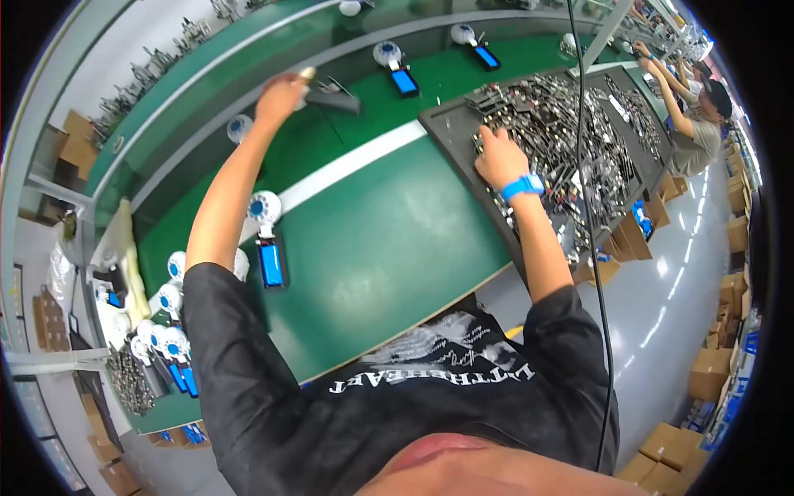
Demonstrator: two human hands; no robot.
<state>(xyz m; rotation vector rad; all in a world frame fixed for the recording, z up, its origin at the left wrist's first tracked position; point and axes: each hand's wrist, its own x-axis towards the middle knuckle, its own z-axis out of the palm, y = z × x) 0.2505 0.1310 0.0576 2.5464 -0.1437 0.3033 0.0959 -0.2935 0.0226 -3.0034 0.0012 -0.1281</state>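
Observation:
My left hand reaches far over the green belt, slightly blurred. Its fingers are closed at one end of a dark grey, bar-shaped device part, with thin metal pieces beside it. My right hand, wearing a blue wristband, is over the left side of a dark tray. Its fingers are apart and point down among a heap of small metal parts; the fingertips are partly hidden there. A white round-headed device with a blue panel lies on the green table near my left forearm.
Similar devices lie on the far belt, including one with a blue panel and another. More devices cluster at the left. A black cable hangs across the tray. Cardboard boxes stand at right; a co-worker works beyond.

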